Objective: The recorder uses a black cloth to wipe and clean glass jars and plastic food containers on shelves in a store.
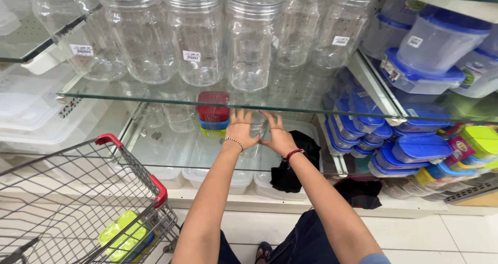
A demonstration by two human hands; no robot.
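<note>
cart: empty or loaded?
Loaded, barely. The cart holds a yellow-green lidded container lying on its wire floor; the rest of the basket shows only bare mesh.

head cam | looks forward and down at glass shelves (171,95) | close, arm's reach | single view

We see small white rectangular labels (191,56) on the clear jars (197,36) on the top glass shelf, and similar labels (414,41) on the blue-lidded containers (436,41) at right.
</note>
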